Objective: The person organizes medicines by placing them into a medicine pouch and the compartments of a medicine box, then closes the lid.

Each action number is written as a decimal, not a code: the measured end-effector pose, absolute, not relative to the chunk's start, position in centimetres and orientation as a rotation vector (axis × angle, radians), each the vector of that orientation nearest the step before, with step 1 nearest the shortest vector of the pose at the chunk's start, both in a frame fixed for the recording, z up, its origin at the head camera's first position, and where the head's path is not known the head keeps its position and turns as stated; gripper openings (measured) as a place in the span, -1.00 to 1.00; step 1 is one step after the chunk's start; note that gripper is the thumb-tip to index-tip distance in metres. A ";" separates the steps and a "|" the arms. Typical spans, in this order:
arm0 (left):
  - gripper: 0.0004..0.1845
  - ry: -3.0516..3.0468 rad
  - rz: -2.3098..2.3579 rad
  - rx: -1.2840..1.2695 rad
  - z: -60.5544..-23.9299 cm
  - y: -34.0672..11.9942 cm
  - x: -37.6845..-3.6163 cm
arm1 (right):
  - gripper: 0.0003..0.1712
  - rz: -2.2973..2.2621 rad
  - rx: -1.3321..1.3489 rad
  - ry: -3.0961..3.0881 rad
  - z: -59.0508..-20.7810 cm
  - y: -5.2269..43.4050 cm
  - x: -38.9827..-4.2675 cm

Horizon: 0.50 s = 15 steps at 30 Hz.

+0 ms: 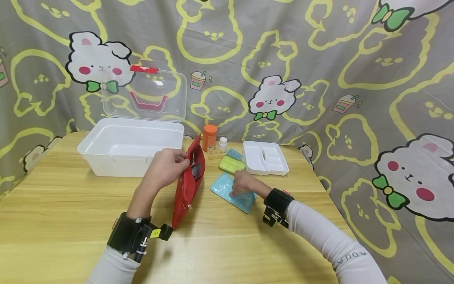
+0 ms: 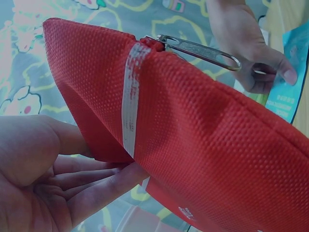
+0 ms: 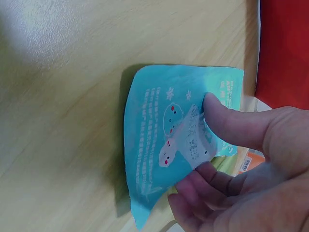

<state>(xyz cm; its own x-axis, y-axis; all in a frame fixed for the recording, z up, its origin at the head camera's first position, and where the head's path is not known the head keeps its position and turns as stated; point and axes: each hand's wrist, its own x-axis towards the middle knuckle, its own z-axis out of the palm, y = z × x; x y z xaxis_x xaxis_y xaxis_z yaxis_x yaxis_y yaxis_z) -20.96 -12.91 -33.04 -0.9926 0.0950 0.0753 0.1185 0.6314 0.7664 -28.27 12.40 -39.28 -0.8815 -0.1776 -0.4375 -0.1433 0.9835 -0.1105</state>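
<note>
From the head view, the left hand (image 1: 166, 167) grips the red pouch (image 1: 188, 185) upright on the table (image 1: 71, 205). In the left wrist view its mouth looks held open. In the right wrist view the right hand (image 3: 251, 174) pinches the blue packet (image 3: 164, 140), lifting one edge; packing remains undone.

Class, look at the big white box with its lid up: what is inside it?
The white box shows only bare white walls and floor. Its front wall and the left hand holding the red pouch hide the near corner.

I see white sleeves, right sleeve (image 1: 333, 240) with grey "AQUA" lettering; black wrist straps, left strap (image 1: 129, 236) has yellow tag.
</note>
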 end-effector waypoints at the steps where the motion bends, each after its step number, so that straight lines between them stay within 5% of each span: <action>1: -0.67 -2.812 -1.325 -0.185 -33.0 -12.9 -21.0 | -0.37 -0.108 -0.231 2.673 -39.3 12.5 -28.2; 15: -0.68 -2.818 -1.321 -0.187 -33.0 -13.0 -21.0 | -0.22 -0.183 -0.243 2.677 -38.6 13.5 -28.4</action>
<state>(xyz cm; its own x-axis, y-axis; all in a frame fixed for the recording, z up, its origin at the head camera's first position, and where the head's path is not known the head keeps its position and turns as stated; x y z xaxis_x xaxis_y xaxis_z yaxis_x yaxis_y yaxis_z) -20.99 -12.97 -32.99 -0.9926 0.0980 0.0723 0.1183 0.6339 0.7643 -28.38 13.52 -38.60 -0.8861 -0.1996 -0.4184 -0.1407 0.9758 -0.1674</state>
